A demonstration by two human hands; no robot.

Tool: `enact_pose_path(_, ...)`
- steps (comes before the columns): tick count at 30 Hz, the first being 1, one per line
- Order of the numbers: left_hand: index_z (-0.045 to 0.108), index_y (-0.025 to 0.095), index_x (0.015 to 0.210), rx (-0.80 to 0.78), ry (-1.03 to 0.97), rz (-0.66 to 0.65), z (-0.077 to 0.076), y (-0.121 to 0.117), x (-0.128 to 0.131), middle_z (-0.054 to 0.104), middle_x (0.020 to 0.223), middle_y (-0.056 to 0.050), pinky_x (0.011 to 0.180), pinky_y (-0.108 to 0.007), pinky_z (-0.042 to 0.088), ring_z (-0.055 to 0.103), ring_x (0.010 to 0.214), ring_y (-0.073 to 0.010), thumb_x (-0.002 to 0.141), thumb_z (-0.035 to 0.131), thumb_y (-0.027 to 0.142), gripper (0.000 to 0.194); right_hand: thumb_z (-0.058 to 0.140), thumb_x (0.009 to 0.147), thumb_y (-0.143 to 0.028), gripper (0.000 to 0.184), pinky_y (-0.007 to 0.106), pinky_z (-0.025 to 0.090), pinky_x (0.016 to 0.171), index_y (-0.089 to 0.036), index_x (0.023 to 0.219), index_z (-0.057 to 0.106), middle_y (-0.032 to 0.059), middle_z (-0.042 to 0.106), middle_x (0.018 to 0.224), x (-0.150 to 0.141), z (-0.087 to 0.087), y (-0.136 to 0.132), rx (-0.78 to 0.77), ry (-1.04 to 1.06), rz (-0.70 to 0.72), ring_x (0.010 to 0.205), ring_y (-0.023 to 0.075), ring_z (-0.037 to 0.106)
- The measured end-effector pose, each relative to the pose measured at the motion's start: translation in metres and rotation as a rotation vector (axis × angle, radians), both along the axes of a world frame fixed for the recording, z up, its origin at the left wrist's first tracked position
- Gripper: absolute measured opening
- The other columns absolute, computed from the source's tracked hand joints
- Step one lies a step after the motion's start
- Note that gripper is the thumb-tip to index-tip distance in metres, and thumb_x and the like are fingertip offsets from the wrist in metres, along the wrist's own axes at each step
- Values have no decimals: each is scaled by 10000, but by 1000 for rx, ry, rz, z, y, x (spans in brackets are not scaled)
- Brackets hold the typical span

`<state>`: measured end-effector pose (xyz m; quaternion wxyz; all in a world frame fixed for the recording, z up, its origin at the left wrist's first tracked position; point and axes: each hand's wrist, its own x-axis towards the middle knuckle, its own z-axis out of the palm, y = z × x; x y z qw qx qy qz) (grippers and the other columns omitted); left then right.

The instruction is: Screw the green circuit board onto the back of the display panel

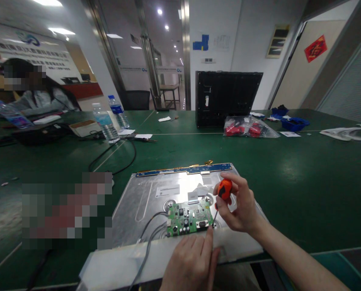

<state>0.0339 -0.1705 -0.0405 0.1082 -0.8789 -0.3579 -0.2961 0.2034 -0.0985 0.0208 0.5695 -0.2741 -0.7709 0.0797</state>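
Observation:
My right hand (239, 206) grips the orange-and-black handle of a screwdriver (224, 189). Its thin shaft slants down to the lower right corner of a green circuit board (190, 213). Beside the tip, the outstretched index finger of my left hand (191, 252) rests at that same corner; its other fingers are bent, and I see nothing held there. The board lies on the silver metal back of a display panel (131, 216), with a narrow blue circuit strip (168, 172) along the far edge. Grey cables (153, 234) run from the board's left side. Any screw under the tip is hidden.
White padding (116, 264) lies along the panel's near side. Beyond it on the green table (289, 173) stand a black monitor housing (229, 97), a clear bag with red parts (248, 127), and water bottles (106, 123). A black cable (134, 155) loops at left. Another person (49, 95) sits at far left.

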Motion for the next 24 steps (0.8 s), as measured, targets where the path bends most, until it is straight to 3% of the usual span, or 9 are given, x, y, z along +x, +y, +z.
enact_pose_path(8,577,43,1143,9,-4,-1,2,-1,2,675,704,-66,530,-315,533,665,568,-198,1033,282,198,351,620,921,-319,451,205,422,448,-223,1332,458,-31,540,728,0,8,4,124,-88,-100,489,90,450)
enact_pose_path(13,575,37,1145,6,2,-7,3,1,1,667,691,-60,510,-321,528,658,551,-200,1027,285,192,349,592,897,-216,564,190,391,406,-206,1416,369,-55,522,674,-1,5,1,88,-45,-86,444,84,435)
enact_pose_path(17,579,50,1133,5,2,-3,1,1,1,668,699,-60,502,-327,525,657,549,-204,1027,289,200,344,542,878,-178,508,193,384,397,-208,1355,370,-46,523,682,0,0,1,28,0,-2,453,95,448)
enact_pose_path(24,577,59,1135,6,-7,4,2,0,1,672,703,-64,527,-318,527,663,564,-201,1032,284,207,343,622,925,-348,442,202,424,430,-221,1308,442,-35,550,710,-1,7,3,125,-53,-70,486,98,453)
